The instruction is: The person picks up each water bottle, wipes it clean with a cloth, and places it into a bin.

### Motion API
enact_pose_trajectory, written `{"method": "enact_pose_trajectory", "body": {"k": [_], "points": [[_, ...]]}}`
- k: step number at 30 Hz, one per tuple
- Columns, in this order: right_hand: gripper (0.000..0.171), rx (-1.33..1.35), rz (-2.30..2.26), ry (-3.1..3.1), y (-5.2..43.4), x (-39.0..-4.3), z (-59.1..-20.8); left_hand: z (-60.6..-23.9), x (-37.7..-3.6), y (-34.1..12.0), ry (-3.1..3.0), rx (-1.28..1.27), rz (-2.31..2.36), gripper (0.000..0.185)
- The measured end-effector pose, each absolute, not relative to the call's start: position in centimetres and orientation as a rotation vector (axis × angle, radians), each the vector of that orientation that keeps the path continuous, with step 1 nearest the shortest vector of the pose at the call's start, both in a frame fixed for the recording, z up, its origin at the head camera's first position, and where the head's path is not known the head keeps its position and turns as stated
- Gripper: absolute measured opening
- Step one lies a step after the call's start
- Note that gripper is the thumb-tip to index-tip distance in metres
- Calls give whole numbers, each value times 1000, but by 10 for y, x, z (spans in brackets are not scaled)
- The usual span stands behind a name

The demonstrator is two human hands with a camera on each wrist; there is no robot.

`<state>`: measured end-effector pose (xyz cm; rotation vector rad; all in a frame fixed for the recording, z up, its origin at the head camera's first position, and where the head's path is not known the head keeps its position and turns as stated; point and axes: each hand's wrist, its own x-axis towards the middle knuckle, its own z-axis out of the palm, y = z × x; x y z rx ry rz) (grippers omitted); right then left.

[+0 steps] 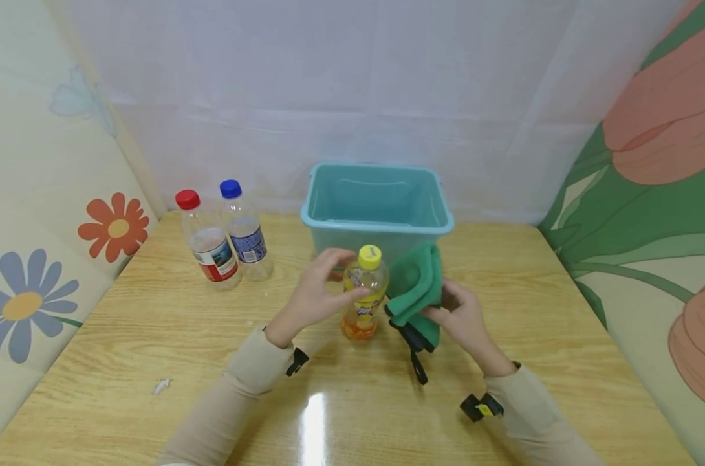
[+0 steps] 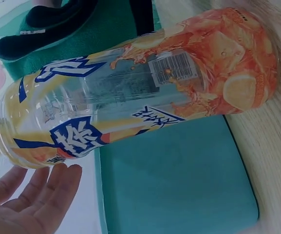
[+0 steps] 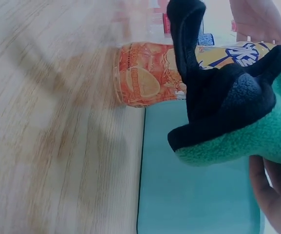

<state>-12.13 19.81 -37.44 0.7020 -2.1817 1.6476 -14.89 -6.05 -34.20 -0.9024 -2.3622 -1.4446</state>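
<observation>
A clear bottle (image 1: 366, 294) with a yellow cap and a yellow and orange label stands upright on the table, in front of the basin. Around its upper part is my left hand (image 1: 319, 291), thumb over the near side and fingers at the far side. In the left wrist view the fingertips (image 2: 72, 175) are right at the bottle's shoulder, straight and spread loosely. My right hand (image 1: 460, 318) holds a folded green cloth (image 1: 419, 285) between thumb and fingers, just right of the bottle. Black edging and a black loop (image 3: 186, 29) hang from the cloth.
A light blue plastic basin (image 1: 378, 228) stands behind the hands, near the white backdrop. At the back left are a red-capped bottle (image 1: 213, 252) and a blue-capped bottle (image 1: 248, 239). A small pale scrap (image 1: 162, 386) lies on the wooden table at the left.
</observation>
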Motion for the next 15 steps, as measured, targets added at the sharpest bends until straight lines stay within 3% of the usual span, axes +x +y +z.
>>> {"method": "enact_pose_trajectory", "body": {"k": [15], "points": [[43,787,1605,-2209,190,-128,-368,-346,-158,-67,-2348,-1043,-1561,53]]}}
